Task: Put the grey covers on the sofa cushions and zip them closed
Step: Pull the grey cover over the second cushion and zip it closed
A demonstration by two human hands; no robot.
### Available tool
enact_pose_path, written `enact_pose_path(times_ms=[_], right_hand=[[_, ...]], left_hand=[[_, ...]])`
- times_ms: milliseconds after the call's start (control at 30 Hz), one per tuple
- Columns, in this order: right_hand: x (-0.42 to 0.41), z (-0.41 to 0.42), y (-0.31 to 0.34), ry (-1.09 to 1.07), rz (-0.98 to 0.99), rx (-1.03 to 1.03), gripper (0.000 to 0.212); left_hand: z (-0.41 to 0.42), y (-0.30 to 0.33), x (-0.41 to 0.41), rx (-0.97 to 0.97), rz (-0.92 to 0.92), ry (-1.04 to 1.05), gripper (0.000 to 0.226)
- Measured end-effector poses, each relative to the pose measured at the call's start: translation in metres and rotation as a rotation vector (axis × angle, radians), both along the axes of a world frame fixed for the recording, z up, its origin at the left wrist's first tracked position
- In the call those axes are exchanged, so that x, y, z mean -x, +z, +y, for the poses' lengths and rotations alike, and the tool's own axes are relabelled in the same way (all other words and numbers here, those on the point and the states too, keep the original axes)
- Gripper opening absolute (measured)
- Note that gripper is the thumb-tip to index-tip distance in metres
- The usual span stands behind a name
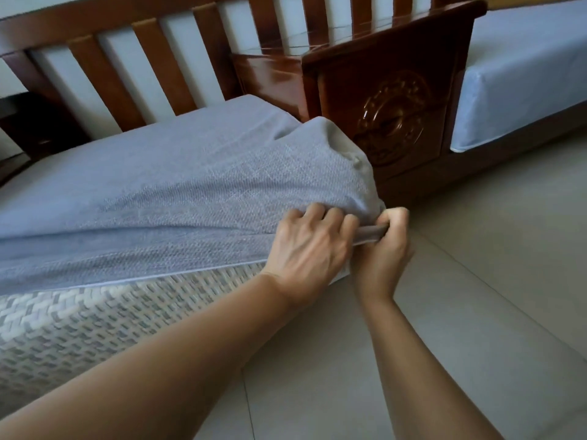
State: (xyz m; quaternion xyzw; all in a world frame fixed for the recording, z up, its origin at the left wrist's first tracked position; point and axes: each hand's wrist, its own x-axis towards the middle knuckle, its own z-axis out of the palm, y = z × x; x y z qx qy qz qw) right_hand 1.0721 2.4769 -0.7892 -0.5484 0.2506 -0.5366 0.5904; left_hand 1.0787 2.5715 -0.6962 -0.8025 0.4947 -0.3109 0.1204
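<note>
So we're at the corner of the big grey woven-fabric cover [178,192], which is pulled over the thick sofa cushion [79,315] lying on the dark brown wooden slatted sofa frame [104,61]. The cover sits over the top of the cushion, but along the near side its hem stops short and we can see the cushion's own pale basket-weave patterned side exposed below it, so that edge isn't closed.

Our left hand [309,249] is curled down over the cover's edge, fingers bunched into the fabric right at the corner, probably to hold the cloth taut and steady. Our right hand [386,246] is clenched just beside it, fingers pinched on a short strip of the grey cover's edge between the 2 hands. Looks to us like we're tugging the corner down or hunting for the zip pull there; we can't make out a zipper slider, it's hidden or too small.

The corner of the cushion is lifted and humped up next to the carved wooden armrest panel [390,122], which makes sense for getting the fabric round it. Off to the right there's a second cushion in pale blue-white [514,77] on another seat, no grey cover on it. Below is the light tiled floor [460,328].
</note>
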Motion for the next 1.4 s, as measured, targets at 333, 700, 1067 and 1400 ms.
enact_pose_path(times_ms=[333,700,1067,1400], right_hand=[[0.017,-0.006,-0.062,-0.188,0.423,0.619,0.015],[0.043,0.006,-0.053,-0.095,0.634,0.606,0.017],[0.03,0.069,0.007,-0.017,0.37,1.287,0.018],[0.013,0.155,0.043,0.214,0.156,1.508,0.019]], left_hand=[[0.003,-0.049,0.006,-0.095,-0.038,-0.006,0.035],[0.032,-0.056,0.02,-0.094,-0.033,-0.046,0.033],[0.107,-0.004,0.009,0.039,0.024,0.019,0.024],[0.264,0.026,-0.019,0.222,-0.01,0.258,0.018]])
